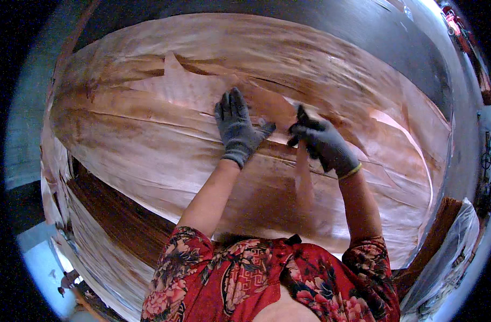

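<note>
A broad, thin, brownish sheet that looks like wood veneer (165, 137) spreads in front of me, with dark grain streaks and long splits. My left hand (236, 126), in a grey glove, presses flat on it with the fingers out and the thumb spread to the right. My right hand (323, 140), in a grey glove with a yellow cuff edge, is closed on a narrow veneer strip (304, 185) that hangs down toward me. Dark fingertips hide whether anything else is in that hand. Between and beyond both hands lies a redder-brown veneer patch (269, 104).
A pale pointed veneer piece (175, 75) sticks up at the far left. Dark brown stacked sheets (122, 212) show at the lower left. Clear plastic wrap (444, 263) covers a brown stack (436, 236) at the right. A dark grey surface (331, 24) lies beyond the sheet.
</note>
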`<state>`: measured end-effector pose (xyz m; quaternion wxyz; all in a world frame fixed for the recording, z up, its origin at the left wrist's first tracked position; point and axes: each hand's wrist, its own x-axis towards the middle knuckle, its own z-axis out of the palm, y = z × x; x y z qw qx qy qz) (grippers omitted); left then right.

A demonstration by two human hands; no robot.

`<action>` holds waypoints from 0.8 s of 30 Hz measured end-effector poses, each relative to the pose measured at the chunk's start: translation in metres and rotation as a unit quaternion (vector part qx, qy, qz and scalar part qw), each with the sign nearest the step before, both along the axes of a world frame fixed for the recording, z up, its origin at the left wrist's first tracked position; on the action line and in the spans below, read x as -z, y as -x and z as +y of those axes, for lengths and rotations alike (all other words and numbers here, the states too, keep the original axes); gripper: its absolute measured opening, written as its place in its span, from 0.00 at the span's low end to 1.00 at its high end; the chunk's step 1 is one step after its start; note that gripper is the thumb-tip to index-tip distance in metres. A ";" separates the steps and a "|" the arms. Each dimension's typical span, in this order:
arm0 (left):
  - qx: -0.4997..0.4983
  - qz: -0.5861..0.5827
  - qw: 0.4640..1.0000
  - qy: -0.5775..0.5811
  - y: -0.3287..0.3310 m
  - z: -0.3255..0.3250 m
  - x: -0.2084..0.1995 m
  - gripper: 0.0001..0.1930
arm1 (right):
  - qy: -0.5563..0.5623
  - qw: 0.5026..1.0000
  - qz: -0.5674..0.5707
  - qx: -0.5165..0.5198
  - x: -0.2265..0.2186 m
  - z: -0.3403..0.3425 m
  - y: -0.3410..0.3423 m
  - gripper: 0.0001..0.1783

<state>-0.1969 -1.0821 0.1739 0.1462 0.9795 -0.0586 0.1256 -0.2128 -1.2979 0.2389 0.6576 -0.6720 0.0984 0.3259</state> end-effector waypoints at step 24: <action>0.154 0.065 0.948 -0.273 -0.091 0.088 -0.075 0.49 | -0.010 0.983 -0.183 -0.021 0.050 -0.008 -0.003 0.25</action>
